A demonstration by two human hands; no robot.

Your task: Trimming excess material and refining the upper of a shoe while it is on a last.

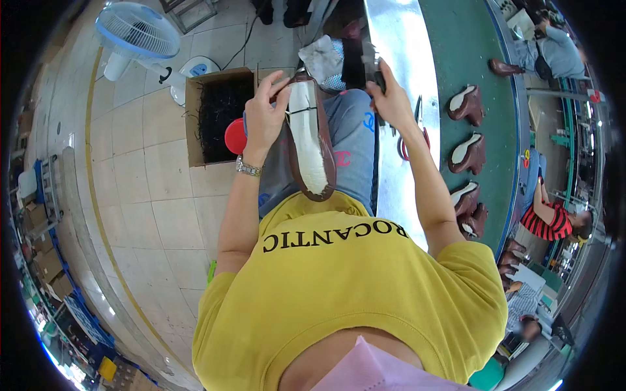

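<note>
A brown shoe (312,156) lies sole up over my lap, its white underside facing me and its toe toward my shirt. A thin dark strand crosses the white part. My left hand (265,116) grips the shoe's left edge near the heel, thumb and fingers bent. My right hand (392,101) is closed round a dark-handled tool (376,77) above the bench's left edge; its exact kind is hard to make out. Scissors with red handles (404,148) lie on the metal bench (407,39) beside my right wrist.
Several brown shoes (468,153) stand on the green conveyor (456,39) to the right. A cardboard box (194,137) of black scraps, a red round object (235,136) and a fan (138,31) are at left. A white cloth (321,60) lies beyond the shoe. Other people sit across the conveyor.
</note>
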